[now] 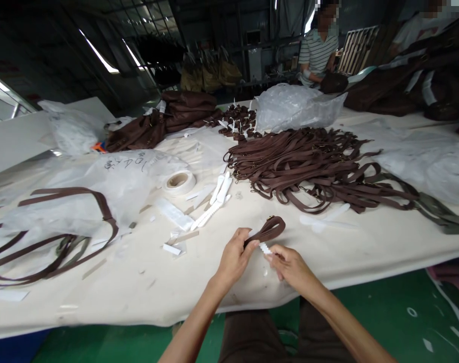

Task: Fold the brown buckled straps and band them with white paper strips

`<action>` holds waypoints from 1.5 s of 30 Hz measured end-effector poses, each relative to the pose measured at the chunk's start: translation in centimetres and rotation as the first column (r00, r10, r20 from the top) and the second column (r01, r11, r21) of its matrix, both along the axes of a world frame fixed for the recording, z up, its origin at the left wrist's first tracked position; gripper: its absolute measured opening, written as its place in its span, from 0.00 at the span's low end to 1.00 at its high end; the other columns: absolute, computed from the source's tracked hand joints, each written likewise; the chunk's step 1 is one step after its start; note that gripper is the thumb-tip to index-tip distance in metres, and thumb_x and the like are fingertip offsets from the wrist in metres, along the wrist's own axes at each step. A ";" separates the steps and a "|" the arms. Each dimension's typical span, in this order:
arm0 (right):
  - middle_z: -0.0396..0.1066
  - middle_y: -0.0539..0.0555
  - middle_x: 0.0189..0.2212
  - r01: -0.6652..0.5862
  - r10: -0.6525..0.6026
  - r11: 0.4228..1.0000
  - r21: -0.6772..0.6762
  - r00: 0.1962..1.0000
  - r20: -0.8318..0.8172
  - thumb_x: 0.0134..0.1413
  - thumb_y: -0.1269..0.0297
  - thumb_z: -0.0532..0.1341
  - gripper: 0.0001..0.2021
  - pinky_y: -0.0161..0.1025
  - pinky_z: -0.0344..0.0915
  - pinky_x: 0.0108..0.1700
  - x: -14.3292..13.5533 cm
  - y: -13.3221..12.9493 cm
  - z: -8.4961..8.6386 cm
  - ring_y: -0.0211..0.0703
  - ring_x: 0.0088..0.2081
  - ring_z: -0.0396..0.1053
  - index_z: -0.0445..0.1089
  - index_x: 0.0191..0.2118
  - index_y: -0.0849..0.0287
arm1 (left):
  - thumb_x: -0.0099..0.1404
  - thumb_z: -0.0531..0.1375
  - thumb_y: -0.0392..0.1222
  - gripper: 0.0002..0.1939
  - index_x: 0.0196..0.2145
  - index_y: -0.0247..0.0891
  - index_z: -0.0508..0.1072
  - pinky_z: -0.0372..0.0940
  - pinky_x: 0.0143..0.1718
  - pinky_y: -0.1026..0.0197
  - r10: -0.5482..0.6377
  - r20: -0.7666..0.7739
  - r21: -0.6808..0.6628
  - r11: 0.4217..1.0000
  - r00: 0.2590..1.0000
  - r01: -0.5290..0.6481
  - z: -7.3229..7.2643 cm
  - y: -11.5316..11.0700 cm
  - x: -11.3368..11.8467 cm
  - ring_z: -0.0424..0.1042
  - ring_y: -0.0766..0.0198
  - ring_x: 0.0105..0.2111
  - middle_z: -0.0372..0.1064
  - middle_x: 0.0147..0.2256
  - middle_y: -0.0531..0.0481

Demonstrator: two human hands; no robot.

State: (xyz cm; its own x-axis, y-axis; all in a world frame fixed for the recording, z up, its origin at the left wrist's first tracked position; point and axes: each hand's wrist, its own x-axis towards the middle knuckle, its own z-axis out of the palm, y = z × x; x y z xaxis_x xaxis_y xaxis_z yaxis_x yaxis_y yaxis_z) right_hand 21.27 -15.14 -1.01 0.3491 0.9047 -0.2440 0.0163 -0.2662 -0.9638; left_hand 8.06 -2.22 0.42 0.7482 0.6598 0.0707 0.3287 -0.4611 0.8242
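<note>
My left hand (pixel 235 256) is closed round a folded brown strap (pixel 272 229), whose looped end with a small brass-coloured fitting points up and right. Between my hands shows a white ridged strip (pixel 265 248); my right hand (pixel 289 266) pinches its right end, close to the strap. Both hands are above the front part of the cream-covered table (pixel 146 297). Beyond them lies a large pile of brown straps (pixel 297 161). More white ridged strips (pixel 214 204) lie to the left, beside a roll of white tape (pixel 179 182).
Loose brown straps (pixel 108 222) and plastic sheeting (pixel 131 176) cover the left side. A clear plastic bag (pixel 297 106), small brown pieces (pixel 240 121) and brown bags (pixel 187 108) lie farther back. A person in a striped shirt (pixel 318 53) is across the table; another person is at the right.
</note>
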 end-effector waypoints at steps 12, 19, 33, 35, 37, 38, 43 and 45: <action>0.73 0.52 0.32 0.118 -0.057 0.971 0.209 0.959 -0.279 0.55 0.46 0.63 0.17 0.39 0.69 0.42 -0.7 -0.2 -0.6 0.42 0.36 0.72 0.72 0.37 0.57 | 0.67 0.55 0.41 0.11 0.46 0.44 0.70 0.67 0.44 0.57 -0.006 -0.055 0.009 1.000 0.998 0.007 -2.6 -1.5 0.0 0.76 0.57 0.40 0.77 0.40 0.50; 0.71 0.50 0.21 0.340 -0.327 0.940 0.000 0.906 -0.270 0.45 0.46 0.65 0.19 0.36 0.69 0.25 -1.4 1.2 -0.3 0.37 0.21 0.68 0.71 0.30 0.59 | 0.67 0.55 0.40 0.09 0.45 0.46 0.65 0.65 0.42 0.59 0.029 -0.072 -0.044 0.998 0.997 -0.032 -2.9 -1.6 0.0 0.76 0.59 0.39 0.76 0.40 0.53; 0.69 0.46 0.17 0.266 -0.285 0.927 -0.266 0.958 -0.037 0.53 0.67 0.56 0.06 0.29 0.60 0.15 -1.1 3.4 -0.1 0.34 0.15 0.66 0.68 0.27 0.59 | 0.67 0.53 0.41 0.09 0.45 0.46 0.67 0.65 0.40 0.61 0.061 -0.145 0.095 0.994 0.988 -0.048 -3.6 -1.8 -0.2 0.76 0.61 0.36 0.76 0.34 0.54; 0.70 0.47 0.19 0.238 -0.242 0.932 -0.275 0.970 0.017 0.55 0.68 0.56 0.07 0.30 0.59 0.17 -1.0 3.3 0.1 0.35 0.16 0.67 0.68 0.28 0.58 | 0.67 0.53 0.40 0.09 0.44 0.45 0.68 0.65 0.40 0.62 0.071 -0.146 0.096 0.994 0.987 -0.057 -3.5 -1.8 -0.1 0.76 0.62 0.36 0.76 0.35 0.54; 0.70 0.48 0.20 0.161 -0.134 0.951 -0.265 0.984 0.116 0.58 0.65 0.55 0.10 0.31 0.60 0.19 -0.4 2.9 0.5 0.35 0.17 0.67 0.68 0.27 0.58 | 0.66 0.52 0.40 0.09 0.44 0.45 0.68 0.65 0.40 0.63 0.073 -0.151 0.096 0.994 0.986 -0.059 -3.4 -1.8 -0.1 0.77 0.62 0.36 0.77 0.36 0.54; 0.70 0.48 0.21 0.135 -0.082 0.960 -0.244 0.973 0.216 0.60 0.63 0.54 0.13 0.32 0.61 0.22 0.1 2.7 0.8 0.36 0.19 0.68 0.68 0.26 0.57 | 0.66 0.52 0.39 0.10 0.44 0.45 0.68 0.65 0.40 0.63 0.072 -0.155 0.102 0.993 0.985 -0.056 -3.3 -1.8 -0.1 0.77 0.62 0.36 0.77 0.36 0.54; 0.74 0.54 0.36 -0.068 0.080 0.997 -0.047 0.657 0.749 0.61 0.67 0.55 0.10 0.38 0.62 0.45 2.8 3.0 2.3 0.44 0.42 0.69 0.74 0.35 0.55 | 0.66 0.51 0.37 0.09 0.42 0.46 0.67 0.65 0.39 0.64 0.030 -0.124 0.124 0.992 0.992 -0.015 -3.6 -1.8 -0.4 0.76 0.63 0.35 0.77 0.36 0.55; 0.73 0.52 0.36 -0.246 0.222 0.965 -0.091 0.585 0.780 0.57 0.72 0.57 0.09 0.38 0.61 0.47 3.4 3.8 2.3 0.45 0.44 0.68 0.74 0.35 0.54 | 0.66 0.50 0.36 0.09 0.40 0.45 0.66 0.64 0.38 0.66 0.017 -0.094 0.125 0.992 0.995 -0.005 -4.3 -1.9 -0.6 0.76 0.65 0.33 0.76 0.34 0.56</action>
